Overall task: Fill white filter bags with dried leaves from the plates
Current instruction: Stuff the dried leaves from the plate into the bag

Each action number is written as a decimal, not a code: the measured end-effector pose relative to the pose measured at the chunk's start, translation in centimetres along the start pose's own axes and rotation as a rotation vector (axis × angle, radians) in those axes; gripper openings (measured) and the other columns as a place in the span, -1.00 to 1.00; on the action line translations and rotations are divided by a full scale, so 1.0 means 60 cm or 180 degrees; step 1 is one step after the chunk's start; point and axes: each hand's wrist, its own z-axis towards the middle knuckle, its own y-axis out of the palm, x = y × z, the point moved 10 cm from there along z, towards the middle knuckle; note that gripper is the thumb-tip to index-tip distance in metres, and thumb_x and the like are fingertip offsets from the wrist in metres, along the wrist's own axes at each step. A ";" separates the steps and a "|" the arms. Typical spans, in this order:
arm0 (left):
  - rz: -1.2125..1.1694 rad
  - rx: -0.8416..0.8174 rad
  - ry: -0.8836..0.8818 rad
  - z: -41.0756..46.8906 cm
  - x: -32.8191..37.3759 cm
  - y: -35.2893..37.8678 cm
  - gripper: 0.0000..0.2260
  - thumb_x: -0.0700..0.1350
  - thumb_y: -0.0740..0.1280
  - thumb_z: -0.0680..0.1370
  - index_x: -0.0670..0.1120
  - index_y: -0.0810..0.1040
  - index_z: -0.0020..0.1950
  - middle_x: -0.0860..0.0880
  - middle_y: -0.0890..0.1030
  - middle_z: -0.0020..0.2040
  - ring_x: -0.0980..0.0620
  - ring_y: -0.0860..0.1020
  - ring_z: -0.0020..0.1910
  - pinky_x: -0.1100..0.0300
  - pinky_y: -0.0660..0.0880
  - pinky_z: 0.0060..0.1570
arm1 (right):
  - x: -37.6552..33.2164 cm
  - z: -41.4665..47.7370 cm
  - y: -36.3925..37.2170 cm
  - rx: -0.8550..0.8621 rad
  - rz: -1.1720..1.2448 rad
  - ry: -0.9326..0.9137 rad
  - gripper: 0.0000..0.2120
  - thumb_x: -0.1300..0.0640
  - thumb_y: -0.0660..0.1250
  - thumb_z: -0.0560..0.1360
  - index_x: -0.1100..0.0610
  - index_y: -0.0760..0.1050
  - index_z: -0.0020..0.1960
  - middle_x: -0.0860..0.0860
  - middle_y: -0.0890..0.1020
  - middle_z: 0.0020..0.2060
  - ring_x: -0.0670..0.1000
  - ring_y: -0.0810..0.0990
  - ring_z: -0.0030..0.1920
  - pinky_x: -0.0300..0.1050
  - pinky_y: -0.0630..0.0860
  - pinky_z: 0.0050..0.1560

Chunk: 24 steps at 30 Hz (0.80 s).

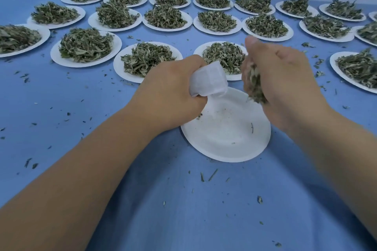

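Now left hand [169, 91] gripping filter bag [208, 81], right hand [285, 79] clutching dried leaves [255, 85] beside it

Bright, even, diffuse light. Near plate [226, 138] almost blown out, soft faint shadow under rim. Right hand [285, 79] motion-blurred, leaves [255, 85] in it smeared. Wide-angle distortion: desk [81, 108] far edge bows, corners stretched. Far plates [213, 8] slightly soft.

The right hand [285, 79] and the dried leaves [255, 85] it grips are blurred, so its fingertips cannot be made out. The left hand [169, 91] hides its fingertips in the folds of the white filter bag [208, 80]; whether the bag's mouth is open cannot be told. Both hands cover the far rim of the near plate [226, 138] beneath them. Far left of the left hand a heaped plate [43, 35] is cut off by the edge. Right of the right hand a second heaped plate [334, 63] is cut off too.
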 end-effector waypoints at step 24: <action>0.1264 -0.0249 0.0256 -0.003 0.024 0.012 -0.70 -0.05 0.38 0.41 0.06 0.48 0.13 0.06 0.55 -0.12 -0.09 0.52 -0.17 0.01 0.50 -0.21 | 0.053 0.000 0.069 -0.1245 0.0108 0.0796 -0.68 0.52 0.26 0.49 0.13 0.38 0.03 0.14 0.49 -0.08 0.04 0.46 -0.08 -0.16 0.41 -0.07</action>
